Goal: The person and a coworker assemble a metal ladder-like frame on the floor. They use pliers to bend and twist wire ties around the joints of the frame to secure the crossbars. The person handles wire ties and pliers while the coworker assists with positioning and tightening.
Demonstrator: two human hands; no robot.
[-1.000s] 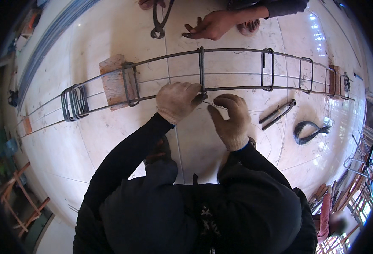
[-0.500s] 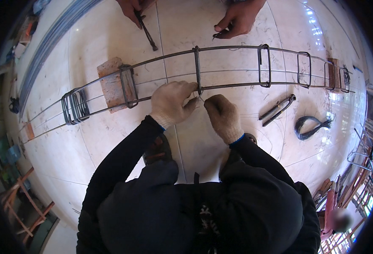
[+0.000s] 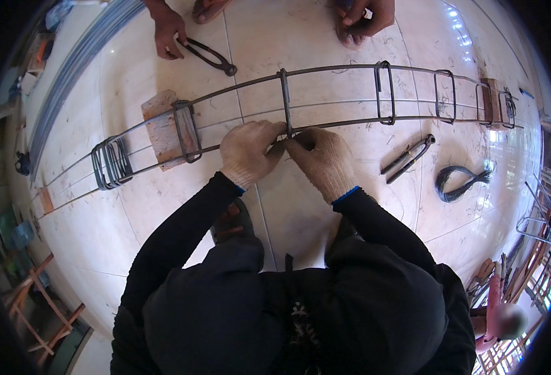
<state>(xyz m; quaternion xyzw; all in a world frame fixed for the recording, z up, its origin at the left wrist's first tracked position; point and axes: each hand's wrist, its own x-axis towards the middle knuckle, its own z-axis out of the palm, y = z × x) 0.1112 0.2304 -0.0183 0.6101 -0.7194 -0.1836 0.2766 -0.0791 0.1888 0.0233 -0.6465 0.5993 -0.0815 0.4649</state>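
In thin work gloves, my left hand (image 3: pixel 250 150) and my right hand (image 3: pixel 322 159) meet at the near bar of a long rebar cage (image 3: pixel 344 124). Their fingertips pinch together just below an upright stirrup (image 3: pixel 285 100). Both are closed on a thin binding wire, now mostly hidden by the fingers. The cage's long bars run left to right, with several stirrups (image 3: pixel 385 94) spaced along them. A bunch of stirrups (image 3: pixel 111 164) sits together near the left end.
Across the cage, another person's hand (image 3: pixel 170 34) holds pincers (image 3: pixel 210 55); the other hand (image 3: pixel 372 15) is farther right. Pincers (image 3: pixel 408 159) and a wire bundle (image 3: pixel 451 192) lie on the tiles at right. Blocks (image 3: pixel 160 115) support the cage. Long rods (image 3: pixel 78 69) lie far left.
My right hand has moved left and up, its fingertips now meeting the left hand's and covering the wire. Across the cage, the other person's pincers have turned and their hands shifted.
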